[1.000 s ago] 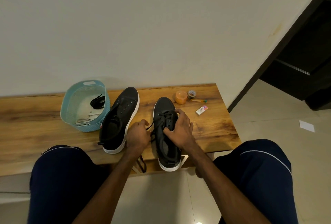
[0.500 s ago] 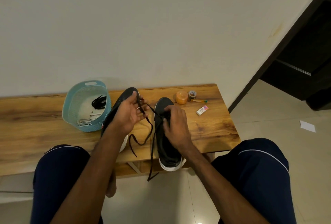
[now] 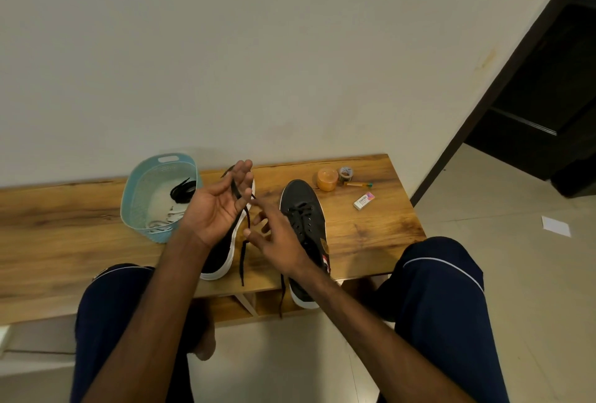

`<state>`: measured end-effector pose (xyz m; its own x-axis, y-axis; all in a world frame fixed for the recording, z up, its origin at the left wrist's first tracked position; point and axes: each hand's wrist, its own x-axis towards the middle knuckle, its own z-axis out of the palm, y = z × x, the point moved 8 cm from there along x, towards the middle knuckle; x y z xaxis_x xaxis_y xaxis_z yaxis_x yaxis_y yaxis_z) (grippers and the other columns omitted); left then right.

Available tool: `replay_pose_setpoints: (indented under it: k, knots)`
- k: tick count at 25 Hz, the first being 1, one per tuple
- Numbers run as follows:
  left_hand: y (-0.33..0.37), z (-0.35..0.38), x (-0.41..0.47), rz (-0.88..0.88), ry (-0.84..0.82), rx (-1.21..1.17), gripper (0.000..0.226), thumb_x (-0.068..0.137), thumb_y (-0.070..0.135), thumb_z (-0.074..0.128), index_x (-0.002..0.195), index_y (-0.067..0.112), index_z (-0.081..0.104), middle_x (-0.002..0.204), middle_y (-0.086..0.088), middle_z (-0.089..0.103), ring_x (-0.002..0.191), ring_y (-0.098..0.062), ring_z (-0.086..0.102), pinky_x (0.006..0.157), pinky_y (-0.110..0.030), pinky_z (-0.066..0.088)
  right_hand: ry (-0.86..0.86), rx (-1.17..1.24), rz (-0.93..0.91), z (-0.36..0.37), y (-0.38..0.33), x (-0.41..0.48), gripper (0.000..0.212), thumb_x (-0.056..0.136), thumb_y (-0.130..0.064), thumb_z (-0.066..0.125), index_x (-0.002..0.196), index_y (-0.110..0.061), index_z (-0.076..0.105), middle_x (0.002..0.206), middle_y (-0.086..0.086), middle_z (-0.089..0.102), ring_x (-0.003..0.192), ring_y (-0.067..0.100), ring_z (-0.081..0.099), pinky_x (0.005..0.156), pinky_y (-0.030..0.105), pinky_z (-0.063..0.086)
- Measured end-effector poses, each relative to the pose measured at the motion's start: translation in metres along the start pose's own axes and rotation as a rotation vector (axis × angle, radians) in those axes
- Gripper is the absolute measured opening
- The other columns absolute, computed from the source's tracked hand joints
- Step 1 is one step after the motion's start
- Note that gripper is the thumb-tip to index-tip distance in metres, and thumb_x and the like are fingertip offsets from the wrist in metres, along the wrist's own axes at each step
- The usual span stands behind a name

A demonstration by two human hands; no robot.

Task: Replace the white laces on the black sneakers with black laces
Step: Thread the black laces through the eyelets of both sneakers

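Rising off the shoe now, the right hand (image 3: 280,238) is letting go of the tongue area it was pressing half a second ago and is swinging across toward the left hand (image 3: 219,209), which is turning palm-up and opening out. Both hands are open: the left one's fingers are nearly straight with the black lace (image 3: 244,251) draped across them and dangling down toward the front edge of the counter (image 3: 371,235), and the right one's fingers are spreading wide, gripping nothing, just short of that hanging strand. My read is that a pull-through is being finished and the right hand is coming to collect the free end for the next eyelet. The laced sneaker (image 3: 306,209) is sitting toe toward the back edge, heel poking over the front edge, black lace crossing only its lower eyelets, upper holes not yet filled, and a second loose end is trailing off the front edge beside the heel. The other sneaker (image 3: 219,257) is lying just to its left, largely hidden behind the left hand. Over toward the back edge, the blue basket (image 3: 129,206) is holding the white laces (image 3: 169,217) and a spare black lace (image 3: 183,189), so one shoe is looking half done.
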<state>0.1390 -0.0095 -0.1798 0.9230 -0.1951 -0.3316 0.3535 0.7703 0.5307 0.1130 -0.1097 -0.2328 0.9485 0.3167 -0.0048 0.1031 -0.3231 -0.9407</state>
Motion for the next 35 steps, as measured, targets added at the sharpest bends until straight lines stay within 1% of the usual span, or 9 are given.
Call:
replay_pose_setpoints:
  k: [5,13,17,21,23,26,29,32,35]
  knots:
    - [0.013,-0.017,0.003,0.061,0.092,0.096,0.030,0.105,0.013,0.034,0.125,0.010,0.056,0.106,0.000,0.074,0.081,-0.010,0.073,0.059,-0.021,0.058,-0.108,0.062,0.031,0.005,0.004,-0.002,0.015,0.101,-0.018,0.054,0.109,-0.008,0.062,0.100,0.006,0.066,0.096,0.015,0.062,0.084,0.027,0.048]
    - [0.033,-0.075,0.003,0.212,0.659,1.104,0.024,0.103,0.008,0.039,0.119,0.005,0.056,0.082,-0.006,0.062,0.058,-0.016,0.052,0.050,-0.029,0.042,0.173,0.178,0.146,-0.105,0.013,0.021,0.017,0.099,-0.027,0.059,0.101,-0.013,0.069,0.065,-0.007,0.060,0.061,0.002,0.055,0.062,0.024,0.046]
    - [0.038,-0.069,0.003,0.269,0.676,1.482,0.022,0.099,0.013,0.048,0.120,0.007,0.054,0.107,-0.016,0.066,0.094,-0.032,0.064,0.087,-0.048,0.053,0.181,0.169,0.194,-0.134,0.015,0.020,0.015,0.100,-0.026,0.058,0.096,-0.019,0.071,0.074,-0.007,0.064,0.069,0.001,0.057,0.064,0.024,0.047]
    - [0.023,-0.051,-0.003,0.174,0.685,1.961,0.037,0.096,0.028,0.058,0.127,0.008,0.052,0.125,-0.019,0.055,0.115,-0.035,0.054,0.090,-0.046,0.047,0.082,0.101,0.162,-0.141,0.001,0.017,0.027,0.102,-0.007,0.050,0.106,-0.022,0.072,0.092,-0.006,0.071,0.075,-0.002,0.058,0.064,0.016,0.045]
    - [0.012,-0.027,-0.008,0.323,0.663,2.218,0.042,0.097,0.029,0.057,0.132,0.008,0.050,0.139,-0.020,0.041,0.128,-0.037,0.041,0.094,-0.049,0.044,-0.009,-0.016,0.109,-0.127,-0.011,0.015,0.028,0.100,0.000,0.049,0.113,-0.017,0.067,0.097,-0.002,0.073,0.081,-0.005,0.065,0.068,0.013,0.048]
    - [-0.017,0.008,-0.002,0.539,0.184,1.960,0.034,0.102,0.022,0.051,0.134,0.012,0.054,0.144,-0.014,0.043,0.134,-0.031,0.040,0.104,-0.043,0.040,-0.051,-0.162,-0.005,-0.103,-0.027,0.012,0.013,0.095,0.001,0.060,0.103,-0.008,0.059,0.084,0.004,0.073,0.073,-0.002,0.067,0.069,0.016,0.050]
    - [-0.055,0.019,0.003,0.308,-0.211,1.509,0.026,0.104,0.015,0.044,0.119,0.003,0.062,0.113,-0.015,0.064,0.107,-0.030,0.060,0.093,-0.044,0.048,-0.076,-0.239,-0.067,-0.090,-0.034,0.011,0.012,0.090,-0.005,0.069,0.095,-0.007,0.058,0.081,0.004,0.070,0.073,0.007,0.068,0.066,0.016,0.051]
    - [-0.063,0.007,0.008,0.201,-0.113,1.467,0.019,0.103,0.016,0.049,0.099,0.012,0.067,0.089,-0.003,0.066,0.078,-0.015,0.060,0.073,-0.040,0.051,0.008,-0.336,-0.070,-0.103,-0.032,0.012,0.013,0.087,-0.015,0.074,0.091,-0.013,0.062,0.084,0.001,0.068,0.079,0.013,0.065,0.069,0.026,0.051]
    - [-0.033,-0.006,0.010,0.317,0.097,1.665,0.019,0.102,0.022,0.051,0.089,0.021,0.066,0.083,0.008,0.062,0.077,-0.006,0.056,0.066,-0.024,0.043,0.106,-0.271,-0.046,-0.122,-0.025,0.012,0.005,0.091,-0.014,0.070,0.095,-0.012,0.071,0.087,-0.001,0.070,0.082,0.010,0.065,0.074,0.024,0.053]
